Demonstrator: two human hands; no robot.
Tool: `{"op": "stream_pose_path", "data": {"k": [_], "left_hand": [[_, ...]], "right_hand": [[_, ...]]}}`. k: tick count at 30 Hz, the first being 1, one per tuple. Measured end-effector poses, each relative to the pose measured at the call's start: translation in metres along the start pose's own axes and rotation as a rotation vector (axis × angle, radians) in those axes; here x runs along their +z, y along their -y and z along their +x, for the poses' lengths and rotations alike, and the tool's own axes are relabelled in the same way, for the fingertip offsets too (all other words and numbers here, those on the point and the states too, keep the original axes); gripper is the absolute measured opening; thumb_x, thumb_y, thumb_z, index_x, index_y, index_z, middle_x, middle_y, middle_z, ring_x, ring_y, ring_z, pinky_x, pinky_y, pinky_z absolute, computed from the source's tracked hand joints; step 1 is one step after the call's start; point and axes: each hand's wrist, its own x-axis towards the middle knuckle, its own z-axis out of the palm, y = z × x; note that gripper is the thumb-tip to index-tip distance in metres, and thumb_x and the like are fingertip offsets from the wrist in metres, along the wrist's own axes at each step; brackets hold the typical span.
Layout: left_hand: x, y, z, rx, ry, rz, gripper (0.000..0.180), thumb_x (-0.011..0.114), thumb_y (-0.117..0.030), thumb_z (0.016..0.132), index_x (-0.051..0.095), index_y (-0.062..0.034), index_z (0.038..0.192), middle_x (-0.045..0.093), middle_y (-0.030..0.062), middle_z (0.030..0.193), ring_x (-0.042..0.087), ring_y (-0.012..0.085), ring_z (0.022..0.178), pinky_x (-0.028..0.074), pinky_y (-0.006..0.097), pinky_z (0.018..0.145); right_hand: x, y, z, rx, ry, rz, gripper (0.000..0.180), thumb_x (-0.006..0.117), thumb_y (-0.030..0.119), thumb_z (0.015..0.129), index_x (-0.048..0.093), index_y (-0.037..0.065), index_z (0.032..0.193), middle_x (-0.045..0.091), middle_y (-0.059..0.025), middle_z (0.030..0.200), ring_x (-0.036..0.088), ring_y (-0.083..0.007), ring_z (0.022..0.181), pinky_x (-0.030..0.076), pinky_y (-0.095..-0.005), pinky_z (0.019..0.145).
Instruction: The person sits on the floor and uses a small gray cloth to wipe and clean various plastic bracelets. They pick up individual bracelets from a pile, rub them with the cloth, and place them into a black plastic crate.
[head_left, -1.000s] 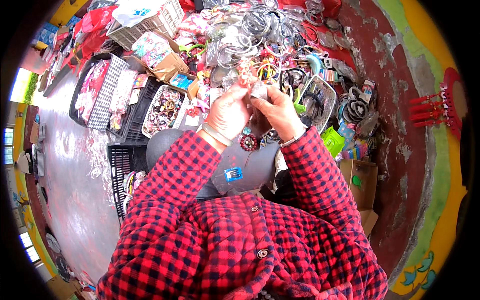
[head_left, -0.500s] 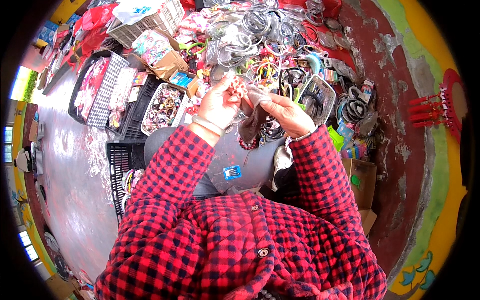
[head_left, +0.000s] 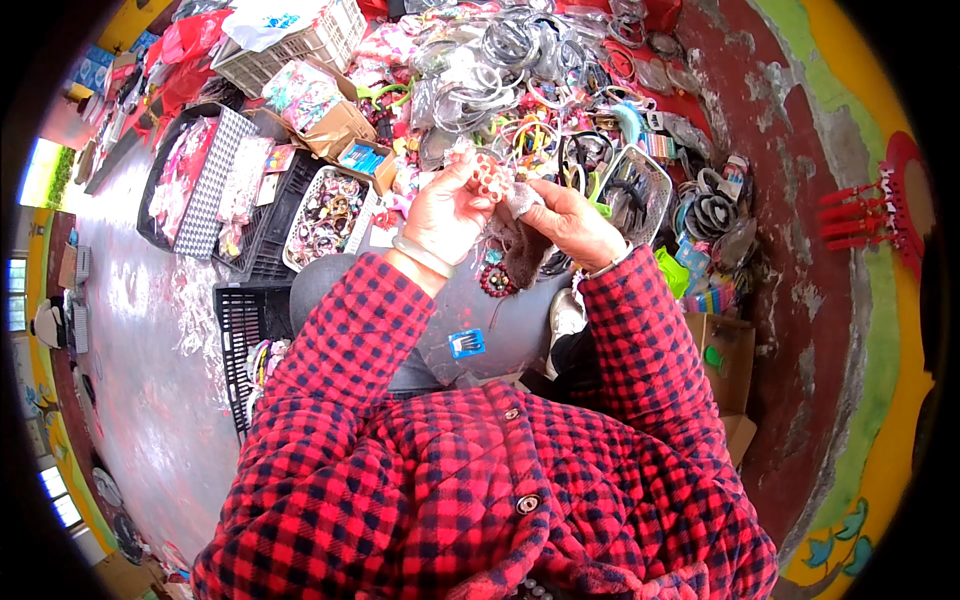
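Your red-and-black checked jacket [head_left: 480, 470] fills the lower half of the view, and both its sleeves reach up toward the heap of hair bands and bangles [head_left: 520, 80] spread across the top. Take that heap as your landmark. To its left lies a black crate [head_left: 285, 220] carrying a white basket of small hair ties [head_left: 325, 210], and further left a long black tray of packaged goods [head_left: 195, 180]. Above and left of the heap stands a white plastic basket [head_left: 300, 50], with an open cardboard box [head_left: 320, 110] just below it. To the right of the heap sits a wire basket [head_left: 635, 190] holding dark clips.

Just below the heap, your left hand [head_left: 445, 215] and right hand [head_left: 565, 220] meet. Your left hand is closed, its fingertips pinching a cluster of small red beads [head_left: 490, 178]. Your right hand grips a brownish knitted piece [head_left: 520, 250], which hangs down between the two hands. A pale bangle [head_left: 420, 257] circles your left wrist. Below the hands, on your dark lap, rests a small string of dark red beads [head_left: 497, 282].
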Motion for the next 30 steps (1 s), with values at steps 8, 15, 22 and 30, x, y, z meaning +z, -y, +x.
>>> {"op": "stream_pose_path", "data": {"k": [8, 15, 22, 30], "left_hand": [[-0.003, 0.009, 0.000, 0.010, -0.085, 0.109, 0.015, 0.058, -0.023, 0.085, 0.055, -0.0096, 0.091, 0.058, 0.0011, 0.081, 0.054, 0.0100, 0.071, 0.042, 0.021, 0.056], [-0.001, 0.006, -0.001, -0.131, -0.178, 0.181, 0.020, 0.052, -0.033, 0.087, 0.057, -0.0137, 0.086, 0.059, -0.0021, 0.077, 0.055, 0.0095, 0.069, 0.039, 0.023, 0.056], [-0.001, 0.005, 0.000, -0.064, -0.240, 0.193, 0.021, 0.048, -0.030, 0.090, 0.057, -0.0113, 0.088, 0.059, -0.0004, 0.076, 0.054, 0.0109, 0.067, 0.038, 0.023, 0.055], [-0.004, -0.008, 0.001, -0.049, -0.132, 0.204, 0.021, 0.048, -0.028, 0.090, 0.056, -0.0095, 0.085, 0.058, 0.0003, 0.071, 0.054, 0.0106, 0.062, 0.038, 0.023, 0.053]], "right_hand": [[0.009, -0.011, 0.004, -0.209, -0.193, -0.285, 0.013, 0.048, 0.013, 0.082, 0.049, 0.001, 0.087, 0.050, -0.0081, 0.064, 0.048, -0.0137, 0.059, 0.041, -0.0305, 0.055], [0.010, 0.003, 0.003, -0.043, -0.277, -0.439, 0.021, 0.052, 0.022, 0.075, 0.053, 0.001, 0.076, 0.055, -0.0148, 0.063, 0.057, -0.0243, 0.058, 0.044, -0.0350, 0.056], [0.015, 0.013, 0.000, -0.045, -0.226, -0.530, 0.024, 0.053, 0.024, 0.073, 0.055, 0.002, 0.080, 0.061, -0.0124, 0.064, 0.061, -0.0245, 0.059, 0.047, -0.0339, 0.059], [0.015, 0.013, 0.000, -0.069, -0.151, -0.353, 0.023, 0.053, 0.022, 0.076, 0.055, 0.001, 0.083, 0.062, -0.0127, 0.066, 0.062, -0.0218, 0.062, 0.047, -0.0327, 0.058]]}}
